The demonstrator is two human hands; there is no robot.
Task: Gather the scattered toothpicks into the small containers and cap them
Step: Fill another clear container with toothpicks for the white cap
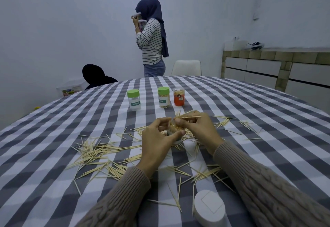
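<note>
Checked tablecloth (232,98): left hand (157,142) grips upright open container (175,134); right hand (198,128) pinches toothpicks (189,117) lying crosswise just above its mouth.

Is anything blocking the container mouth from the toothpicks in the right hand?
Nothing visible. The right hand pinches toothpicks just above the open container, which the left hand holds; toothpicks already stand inside.
</note>
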